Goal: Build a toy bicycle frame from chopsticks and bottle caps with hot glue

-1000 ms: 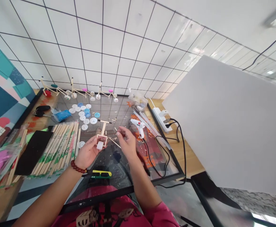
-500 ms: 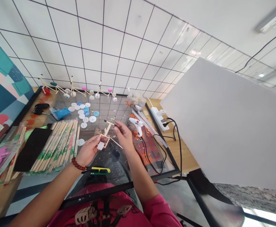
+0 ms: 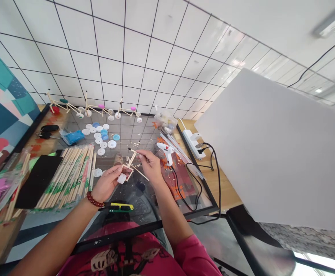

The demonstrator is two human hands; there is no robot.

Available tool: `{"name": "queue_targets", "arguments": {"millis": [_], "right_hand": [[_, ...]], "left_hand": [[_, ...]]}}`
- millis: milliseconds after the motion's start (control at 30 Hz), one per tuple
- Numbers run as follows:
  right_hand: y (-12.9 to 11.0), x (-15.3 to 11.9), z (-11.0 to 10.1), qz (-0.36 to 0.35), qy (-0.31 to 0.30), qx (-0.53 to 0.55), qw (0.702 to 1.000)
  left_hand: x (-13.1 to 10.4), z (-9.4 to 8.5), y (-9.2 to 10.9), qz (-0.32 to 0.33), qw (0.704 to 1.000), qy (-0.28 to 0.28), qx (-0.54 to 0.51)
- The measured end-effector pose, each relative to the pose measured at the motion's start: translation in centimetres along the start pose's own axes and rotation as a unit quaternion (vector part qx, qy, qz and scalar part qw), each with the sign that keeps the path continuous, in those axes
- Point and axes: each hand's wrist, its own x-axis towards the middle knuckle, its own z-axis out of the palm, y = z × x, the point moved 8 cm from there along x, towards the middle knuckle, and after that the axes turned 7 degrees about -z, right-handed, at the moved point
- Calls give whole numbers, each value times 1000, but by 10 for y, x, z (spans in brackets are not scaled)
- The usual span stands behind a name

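Note:
My left hand [image 3: 105, 186] pinches the lower part of a small wooden stick frame [image 3: 130, 162], beside a white cap [image 3: 121, 178] at its lower end. At the frame's upper end is a crossbar with a black tip [image 3: 129, 148]. My right hand [image 3: 151, 165] has its thumb and fingers closed on the crossbar's right end, hiding that tip. A long thin stick [image 3: 141, 173] slants down to the right below the frame.
Finished stick tricycles [image 3: 126, 112] line the table's back edge. Loose bottle caps [image 3: 103, 145] and bundled sticks [image 3: 69, 176] lie left. A yellow-green cutter [image 3: 121, 207] is near the front. Right are a glue gun [image 3: 167, 152], cables and a power strip [image 3: 193, 145].
My right fingers have closed over the crossbar's right black tip, which showed before. The crossbar's left tip has shifted slightly right and down. My left hand keeps its hold.

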Motion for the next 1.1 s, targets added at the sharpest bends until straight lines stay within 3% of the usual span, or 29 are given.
{"name": "queue_targets", "arguments": {"millis": [233, 567, 867, 1100], "right_hand": [[10, -14, 0, 47, 35, 24, 998], [6, -30, 41, 61, -78, 10, 995], [45, -39, 52, 169, -67, 48, 982], [35, -37, 51, 129, -86, -3, 988]], "left_hand": [[1, -2, 7, 19, 997, 8, -70], [3, -12, 12, 40, 993, 39, -105], [-2, -22, 21, 59, 992, 112, -21], [-9, -30, 35, 111, 980, 161, 15]]}}
